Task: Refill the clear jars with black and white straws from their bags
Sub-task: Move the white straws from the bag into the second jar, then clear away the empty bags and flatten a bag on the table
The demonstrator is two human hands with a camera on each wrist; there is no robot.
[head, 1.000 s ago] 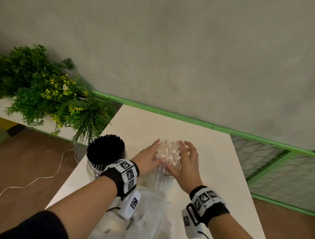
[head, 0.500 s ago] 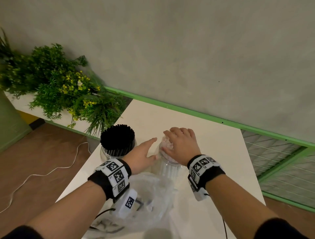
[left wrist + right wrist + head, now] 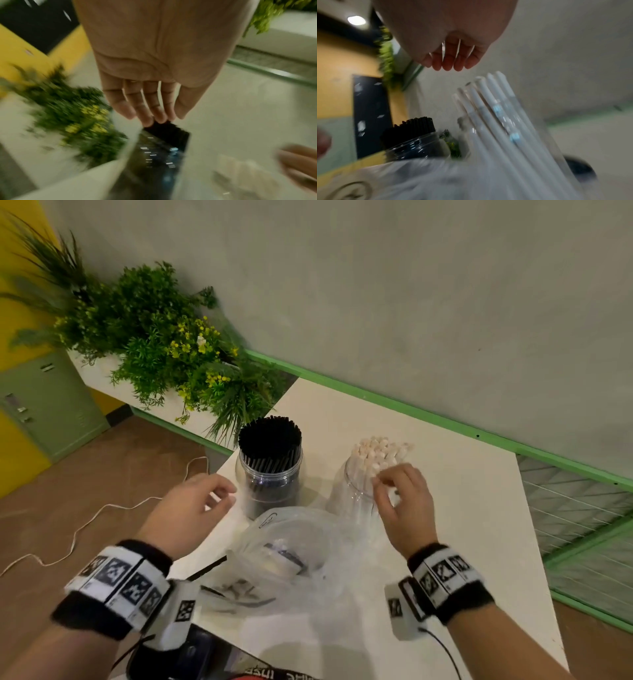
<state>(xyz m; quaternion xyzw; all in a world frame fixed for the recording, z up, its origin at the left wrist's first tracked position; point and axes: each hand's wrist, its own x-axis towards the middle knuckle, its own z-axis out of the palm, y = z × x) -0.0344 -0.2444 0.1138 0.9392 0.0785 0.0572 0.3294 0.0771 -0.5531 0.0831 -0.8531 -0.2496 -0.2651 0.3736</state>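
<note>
On the table (image 3: 462, 508) I see crumpled bags (image 3: 301, 559) before both full jars, black (image 3: 269, 474) left, white (image 3: 363, 484) right, my left hand (image 3: 185, 515) and right hand (image 3: 406, 505) loosely curled, holding nothing.

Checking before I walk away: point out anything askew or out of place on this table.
The white straws lean and fan toward the right in their clear jar, unlike the upright, tightly packed black straws. A crumpled empty plastic bag lies on the table.
</note>
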